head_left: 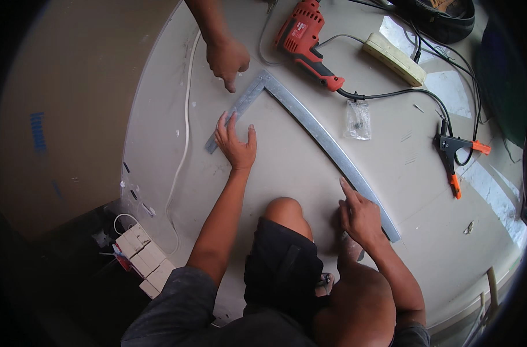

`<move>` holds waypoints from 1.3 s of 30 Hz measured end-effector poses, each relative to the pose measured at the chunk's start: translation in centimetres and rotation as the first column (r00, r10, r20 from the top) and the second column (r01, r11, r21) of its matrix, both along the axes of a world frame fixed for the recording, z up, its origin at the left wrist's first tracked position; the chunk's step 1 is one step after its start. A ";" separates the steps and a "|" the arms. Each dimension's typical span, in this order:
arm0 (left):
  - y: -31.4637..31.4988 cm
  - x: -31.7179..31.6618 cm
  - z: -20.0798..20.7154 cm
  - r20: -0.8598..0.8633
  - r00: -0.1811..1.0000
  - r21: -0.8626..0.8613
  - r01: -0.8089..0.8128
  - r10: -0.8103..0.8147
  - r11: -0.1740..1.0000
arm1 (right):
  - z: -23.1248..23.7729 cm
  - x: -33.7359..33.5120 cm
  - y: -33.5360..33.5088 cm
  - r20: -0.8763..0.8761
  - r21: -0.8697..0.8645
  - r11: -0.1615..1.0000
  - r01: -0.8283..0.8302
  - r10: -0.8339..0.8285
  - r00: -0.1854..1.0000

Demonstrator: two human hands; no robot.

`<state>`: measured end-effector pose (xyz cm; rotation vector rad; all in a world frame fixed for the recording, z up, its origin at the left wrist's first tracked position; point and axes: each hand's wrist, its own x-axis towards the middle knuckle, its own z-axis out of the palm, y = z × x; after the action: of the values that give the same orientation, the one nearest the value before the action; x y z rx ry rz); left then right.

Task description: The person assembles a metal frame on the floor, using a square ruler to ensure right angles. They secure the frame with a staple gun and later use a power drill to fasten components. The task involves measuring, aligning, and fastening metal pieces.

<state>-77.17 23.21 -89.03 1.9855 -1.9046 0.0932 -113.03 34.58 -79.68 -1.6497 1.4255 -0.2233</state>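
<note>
An L-shaped piece of grey metal profile (356, 175) lies flat on the pale surface, its corner pointing away from me. My left hand (237, 147) has its fingers spread, the fingertips at the inner edge of the short arm. Beside the long arm's lower part is my right hand (362, 218), index finger stretched out along the metal and the other fingers partly curled; I see nothing held in it. From the top, another person's hand (227, 61) points down toward the short arm without visibly touching it.
A red corded drill (303, 34) lies beyond the corner, near a cream power strip (394, 58) and a small clear plastic bag (358, 120). At right rests a black-and-orange hand riveter (452, 149). A white cable (185, 130) runs along the left, and pale blocks (145, 254) sit lower left.
</note>
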 end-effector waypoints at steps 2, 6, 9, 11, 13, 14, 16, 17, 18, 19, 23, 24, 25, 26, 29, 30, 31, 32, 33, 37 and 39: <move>2.8 -0.1 -1.8 -0.095 0.995 0.043 -0.037 0.041 0.998 | -1.1 5.8 -6.5 0.106 0.062 0.983 -0.174 0.166 0.980; 10.0 -1.5 -2.3 -0.068 0.988 0.256 -0.115 0.137 0.960 | -5.7 16.9 -14.2 0.098 -0.007 0.968 -0.250 0.250 0.963; 10.8 -2.4 -2.5 -0.021 0.977 0.298 -0.198 0.214 0.934 | -6.3 20.3 -16.4 0.076 0.047 0.977 -0.206 0.202 0.976; 10.6 -2.3 -2.3 -0.024 0.977 0.296 -0.197 0.213 0.935 | -5.9 20.6 -17.1 0.046 0.113 0.978 -0.178 0.174 0.984; 10.9 -2.7 -2.4 -0.030 0.978 0.294 -0.188 0.206 0.937 | -6.0 20.5 -16.9 0.065 0.111 0.982 -0.155 0.149 0.987; 10.7 -2.4 -2.5 -0.031 0.980 0.283 -0.178 0.194 0.943 | -6.0 20.4 -16.8 0.073 0.111 0.984 -0.137 0.129 0.989; 10.6 -2.6 -2.6 -0.027 0.983 0.258 -0.167 0.180 0.952 | -5.6 19.0 -15.8 0.134 0.061 0.986 -0.157 0.147 0.980; 10.5 -2.4 -2.7 -0.018 0.984 0.242 -0.167 0.176 0.956 | -5.5 18.0 -14.9 0.161 0.041 0.986 -0.159 0.150 0.976; 10.7 -2.5 -2.8 -0.024 0.986 0.236 -0.156 0.166 0.959 | -5.4 16.4 -13.1 0.236 -0.044 0.995 -0.092 0.100 0.967; 10.8 -2.3 -3.2 -0.034 0.986 0.217 -0.150 0.161 0.965 | -5.0 13.9 -11.0 0.322 -0.116 0.993 -0.026 0.062 0.945; 8.8 -0.7 -3.5 -0.029 0.997 0.113 -0.070 0.074 0.991 | -4.4 0.7 -0.3 0.208 -0.277 0.944 0.179 -0.123 0.970; 7.5 0.0 -3.4 -0.021 0.998 0.037 -0.054 0.055 0.998 | -4.5 -2.5 3.1 0.119 -0.318 0.905 0.282 -0.257 0.959; 5.9 0.6 -3.1 0.018 0.999 0.004 -0.041 0.041 0.999 | -4.9 -5.6 6.7 0.033 -0.373 0.852 0.369 -0.385 0.922; 4.3 1.6 -2.7 0.095 0.995 -0.026 -0.042 0.044 0.999 | -5.0 -8.1 10.4 -0.048 -0.380 0.807 0.452 -0.505 0.862; -0.2 3.2 -1.3 0.077 0.996 -0.062 -0.043 0.048 0.997 | -4.5 -12.9 18.3 -0.276 -0.332 0.768 0.548 -0.635 0.722; -1.2 3.7 -1.2 0.089 0.996 -0.065 -0.018 0.024 0.998 | -4.6 -13.5 19.9 -0.309 -0.314 0.748 0.585 -0.663 0.682; -1.7 4.3 -1.6 0.096 0.995 -0.050 -0.017 0.021 0.999 | -4.7 -13.7 21.0 -0.310 -0.261 0.756 0.600 -0.655 0.689; -2.0 4.9 -1.7 0.104 0.994 -0.037 -0.018 0.021 0.999 | -4.9 -13.8 21.9 -0.330 -0.250 0.773 0.583 -0.635 0.699; -2.3 5.5 -1.8 0.116 0.993 -0.028 -0.022 0.026 0.999 | -5.2 -13.6 22.2 -0.344 -0.240 0.790 0.564 -0.613 0.712; -2.5 6.7 -2.5 0.178 0.980 0.099 -0.110 0.091 0.989 | -6.3 -12.9 23.2 -0.371 -0.276 0.773 0.571 -0.633 0.679; -2.2 7.1 -2.9 0.133 0.979 0.185 -0.179 0.156 0.966 | -6.2 -12.6 23.4 -0.374 -0.272 0.755 0.596 -0.654 0.657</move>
<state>-70.07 21.00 -91.91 2.3199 -1.8757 0.0712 -125.64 57.99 -85.92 -1.2748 2.3786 -0.3394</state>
